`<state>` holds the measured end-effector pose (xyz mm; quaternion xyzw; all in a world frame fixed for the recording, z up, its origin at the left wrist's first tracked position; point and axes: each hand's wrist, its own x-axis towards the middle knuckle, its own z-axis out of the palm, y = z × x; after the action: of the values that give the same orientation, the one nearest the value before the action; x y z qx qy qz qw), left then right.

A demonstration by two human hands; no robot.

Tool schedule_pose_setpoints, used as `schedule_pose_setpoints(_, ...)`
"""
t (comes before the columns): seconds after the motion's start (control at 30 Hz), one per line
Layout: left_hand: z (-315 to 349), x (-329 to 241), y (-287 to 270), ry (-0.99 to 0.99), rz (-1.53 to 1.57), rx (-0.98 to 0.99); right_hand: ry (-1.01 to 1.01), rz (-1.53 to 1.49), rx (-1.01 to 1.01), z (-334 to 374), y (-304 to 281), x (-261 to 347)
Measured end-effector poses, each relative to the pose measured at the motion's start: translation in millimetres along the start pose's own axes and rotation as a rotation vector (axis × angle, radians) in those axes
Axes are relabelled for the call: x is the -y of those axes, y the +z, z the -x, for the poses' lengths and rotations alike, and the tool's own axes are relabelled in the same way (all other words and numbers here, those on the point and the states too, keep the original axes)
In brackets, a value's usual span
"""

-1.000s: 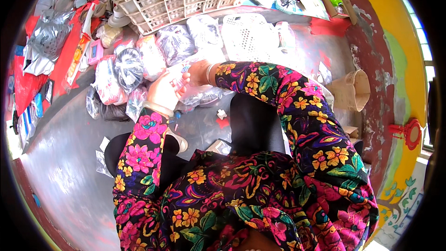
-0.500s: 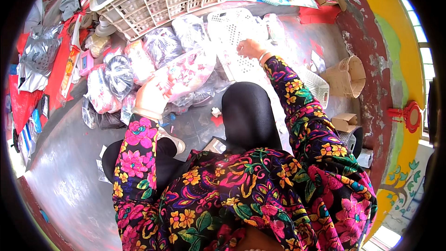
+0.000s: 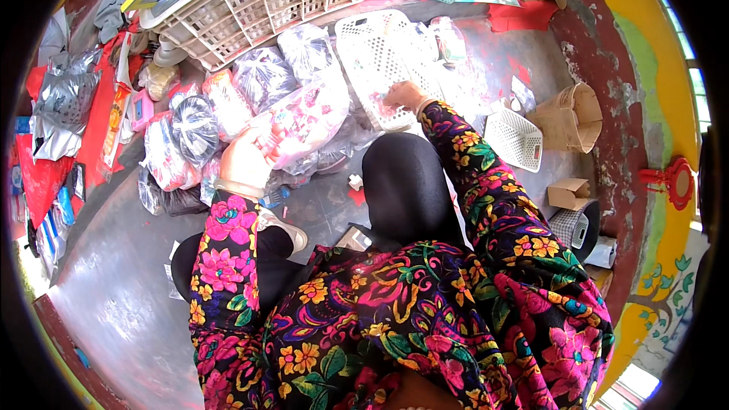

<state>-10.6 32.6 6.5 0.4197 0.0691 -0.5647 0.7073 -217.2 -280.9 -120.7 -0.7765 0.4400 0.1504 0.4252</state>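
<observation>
My left hand (image 3: pixel 247 158) is closed on the near edge of a clear plastic bag (image 3: pixel 307 118) with small pink and red pieces in it. The bag lies tilted across other stuffed bags. Over a white perforated basket (image 3: pixel 366 49) my right hand (image 3: pixel 406 96) reaches down with curled fingers. Small pinkish pieces show in the basket beside its fingertips. Whatever those fingers hold is too small and washed out by glare to name.
Several tied bags (image 3: pixel 194 129) are heaped on the left. A large cream crate (image 3: pixel 258 7) stands behind them. To the right are a smaller white basket (image 3: pixel 514 139), a cardboard box (image 3: pixel 569 118) and a dark bin (image 3: pixel 581 229). My black-clad knee (image 3: pixel 410 186) rises in the middle.
My right hand has moved slightly nearer and to the left, lower over the basket. The left hand keeps its hold on the bag, almost unmoved. Glare has lessened.
</observation>
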Motion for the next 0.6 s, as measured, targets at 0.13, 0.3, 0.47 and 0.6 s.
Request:
schedule_pose_setpoints(0.13,-0.5,0.1,-2.9,-0.001,0.007,-0.016,0.000,-0.529,0.026,25.5,-19.8,7.4)
schedule_pose_setpoints(0.3,1.0,2.1,-11.8,0.008,0.022,0.027,-0.151,-0.736,0.031,71.6,-38.7,37.9)
schedule_pose_setpoints(0.47,-2.9,7.4,-10.0,0.000,0.043,0.059,-0.288,-0.885,0.103,86.8,-47.9,69.9)
schedule_pose_setpoints(0.6,2.2,5.4,-13.2,0.059,0.046,0.075,-0.394,-0.853,0.244,79.1,-43.8,112.6)
